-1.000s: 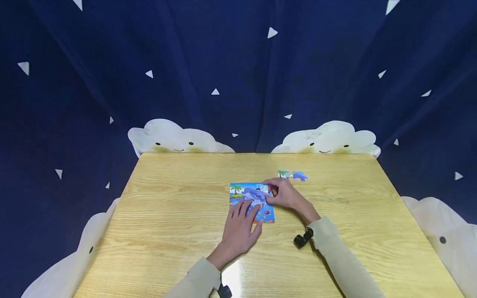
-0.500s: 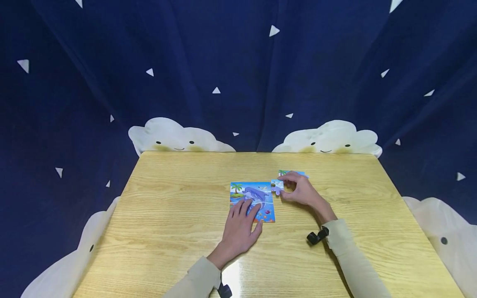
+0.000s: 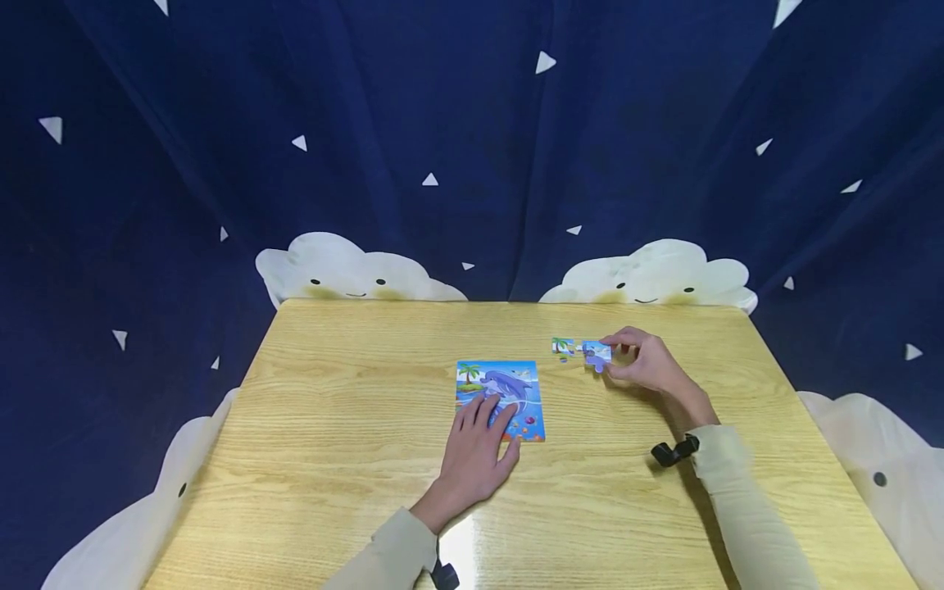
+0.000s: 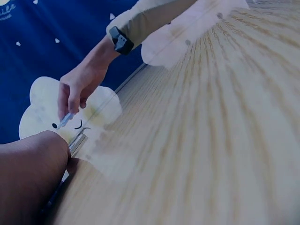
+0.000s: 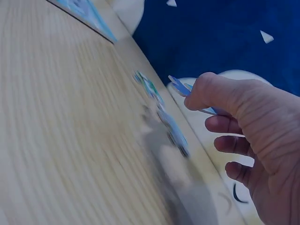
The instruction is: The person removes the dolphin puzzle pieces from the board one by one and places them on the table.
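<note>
The right hand has moved farther from the dolphin puzzle, pinching a piece above the bench; the left hand rests, fingers extended, on the puzzle.

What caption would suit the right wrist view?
The right hand pinches a puzzle piece above the wooden table, near loose pieces, the puzzle partly showing at upper left.

Navy curtain, white triangles; smiling clouds beyond wooden table.
</note>
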Motion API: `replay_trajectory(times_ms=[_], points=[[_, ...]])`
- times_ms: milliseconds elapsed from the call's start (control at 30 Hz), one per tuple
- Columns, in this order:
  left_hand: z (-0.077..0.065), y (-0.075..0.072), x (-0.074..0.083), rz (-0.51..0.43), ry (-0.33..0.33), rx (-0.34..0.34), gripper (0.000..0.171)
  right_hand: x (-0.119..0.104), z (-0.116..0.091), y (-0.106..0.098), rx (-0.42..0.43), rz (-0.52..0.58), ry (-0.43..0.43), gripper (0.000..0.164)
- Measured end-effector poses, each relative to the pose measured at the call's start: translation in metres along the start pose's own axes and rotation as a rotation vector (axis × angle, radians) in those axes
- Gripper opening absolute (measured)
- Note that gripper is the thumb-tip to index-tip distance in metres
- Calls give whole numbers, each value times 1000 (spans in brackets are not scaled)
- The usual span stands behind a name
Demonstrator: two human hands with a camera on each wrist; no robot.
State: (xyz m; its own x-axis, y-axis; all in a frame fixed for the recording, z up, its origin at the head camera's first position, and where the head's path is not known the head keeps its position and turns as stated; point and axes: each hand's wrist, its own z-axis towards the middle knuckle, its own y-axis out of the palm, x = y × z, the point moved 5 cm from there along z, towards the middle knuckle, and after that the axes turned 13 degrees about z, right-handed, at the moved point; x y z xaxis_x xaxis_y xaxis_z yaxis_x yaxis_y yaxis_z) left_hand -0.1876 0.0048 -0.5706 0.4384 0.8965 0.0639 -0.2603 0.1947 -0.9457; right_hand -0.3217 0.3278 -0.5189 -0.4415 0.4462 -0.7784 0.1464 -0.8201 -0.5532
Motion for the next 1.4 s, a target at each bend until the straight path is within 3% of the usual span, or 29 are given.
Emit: replay_trajectory(times_ms=[167, 433, 733, 933, 1200, 1400], points=[[0, -1, 0, 2, 4, 22, 52, 16, -6, -23, -2, -4, 86, 43], [0, 1, 1, -1, -1, -8, 53, 55, -15, -40, 40, 75, 314, 44], [-1, -2, 1, -15, 3, 19, 52, 67, -10, -42, 18, 39, 328, 44], [0, -1, 1, -17, 1, -9, 53, 71, -7, -43, 9, 29, 383, 45], [0, 1, 1, 6, 13, -30, 53, 67, -9, -42, 11, 49, 316, 46], [-1, 2, 2, 16, 36, -16, 52, 65, -12, -41, 26, 71, 313, 50]])
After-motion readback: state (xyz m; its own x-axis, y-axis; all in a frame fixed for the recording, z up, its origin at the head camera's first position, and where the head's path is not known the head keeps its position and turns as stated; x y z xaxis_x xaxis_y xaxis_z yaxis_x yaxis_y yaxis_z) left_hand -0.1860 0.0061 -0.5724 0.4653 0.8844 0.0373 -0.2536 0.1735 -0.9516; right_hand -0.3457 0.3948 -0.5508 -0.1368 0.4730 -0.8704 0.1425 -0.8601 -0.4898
